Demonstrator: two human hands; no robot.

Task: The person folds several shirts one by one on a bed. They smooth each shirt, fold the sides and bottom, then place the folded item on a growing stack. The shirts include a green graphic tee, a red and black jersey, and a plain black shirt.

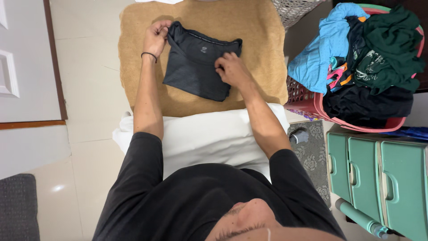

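On the tan mat (pixel 249 85), your left hand (pixel 155 38) is pinched shut on the upper left corner of the folded dark shirt (pixel 196 67), fingertips tucked out of sight. Your right hand (pixel 232 69) presses its right side, grip state unclear. Further right, heaped clothes hide the pink laundry basket (pixel 312 105); green drawers (pixel 383 178) are cut off.

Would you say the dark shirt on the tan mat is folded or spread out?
Folded: the dark shirt forms a compact rectangle, sleeves tucked in, collar at top.

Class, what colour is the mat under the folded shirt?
Tan: the mat under the dark shirt, seen in the head view.
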